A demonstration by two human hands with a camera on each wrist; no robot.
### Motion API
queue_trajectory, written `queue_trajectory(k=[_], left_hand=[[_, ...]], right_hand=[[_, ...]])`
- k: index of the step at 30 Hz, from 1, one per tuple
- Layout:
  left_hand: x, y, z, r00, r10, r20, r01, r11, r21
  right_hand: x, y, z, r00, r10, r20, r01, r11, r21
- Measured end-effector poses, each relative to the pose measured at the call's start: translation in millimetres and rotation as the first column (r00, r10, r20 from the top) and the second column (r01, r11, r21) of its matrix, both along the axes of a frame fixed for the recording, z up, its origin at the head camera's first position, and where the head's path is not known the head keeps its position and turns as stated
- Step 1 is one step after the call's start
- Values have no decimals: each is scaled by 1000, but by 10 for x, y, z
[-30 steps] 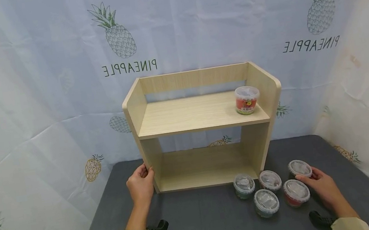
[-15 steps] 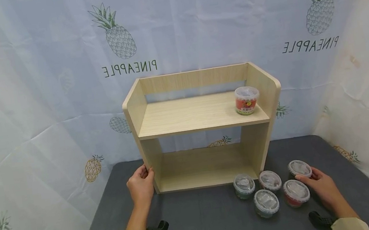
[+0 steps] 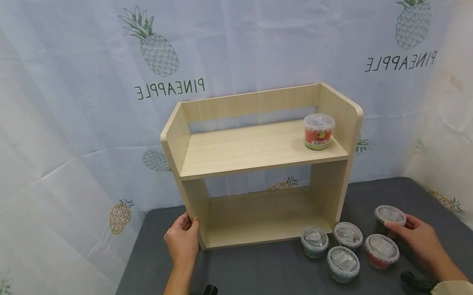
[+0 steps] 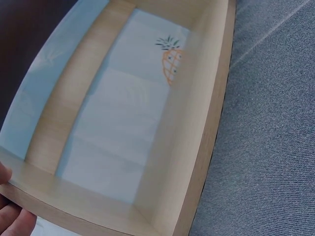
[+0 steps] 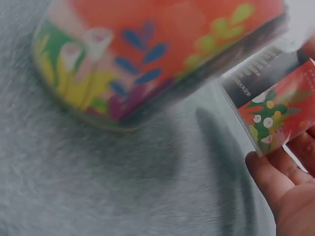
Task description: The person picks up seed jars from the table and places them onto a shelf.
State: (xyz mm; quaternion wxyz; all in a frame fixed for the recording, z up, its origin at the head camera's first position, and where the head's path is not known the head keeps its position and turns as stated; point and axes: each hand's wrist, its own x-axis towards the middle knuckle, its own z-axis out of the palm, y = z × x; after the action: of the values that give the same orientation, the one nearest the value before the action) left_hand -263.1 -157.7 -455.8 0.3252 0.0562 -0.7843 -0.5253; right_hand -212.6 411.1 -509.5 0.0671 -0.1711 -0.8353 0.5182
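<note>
My left hand (image 3: 182,238) pinches the front edge of the left side panel of a pale wooden two-tier shelf (image 3: 261,168). In the left wrist view its thumb and fingers (image 4: 20,223) lie on either side of that panel. My right hand (image 3: 422,241) grips a round clear plastic tub (image 3: 390,217) with a translucent lid, thumb at the near side. The right wrist view shows the held tub (image 5: 283,110) with a red, flower-printed label, its fingers along the lower side. A red-labelled tub (image 3: 381,251) stands just nearer, looming large and blurred in that wrist view.
Several more lidded tubs (image 3: 343,263) stand on the dark grey cloth-like tabletop (image 3: 263,283) before the shelf's right end. One red-labelled tub (image 3: 318,131) stands on the upper board at the right. A pineapple-print curtain (image 3: 248,31) hangs behind.
The head view has tilted slightly. My right hand and its tub have shifted a little right and up relative to the neighbouring tubs. My left hand keeps its hold on the shelf panel.
</note>
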Motion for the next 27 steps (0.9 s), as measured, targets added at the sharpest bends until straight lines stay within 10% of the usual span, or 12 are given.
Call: queue_trajectory(k=[12, 27], left_hand=[[14, 8, 16, 1000, 4, -16, -4, 1000, -18], [12, 11, 2, 1000, 8, -6, -8, 1000, -20]], right_hand=[[49, 59, 198, 998, -19, 63, 13, 996, 86], [135, -287, 729, 990, 80, -114, -64, 989, 136]])
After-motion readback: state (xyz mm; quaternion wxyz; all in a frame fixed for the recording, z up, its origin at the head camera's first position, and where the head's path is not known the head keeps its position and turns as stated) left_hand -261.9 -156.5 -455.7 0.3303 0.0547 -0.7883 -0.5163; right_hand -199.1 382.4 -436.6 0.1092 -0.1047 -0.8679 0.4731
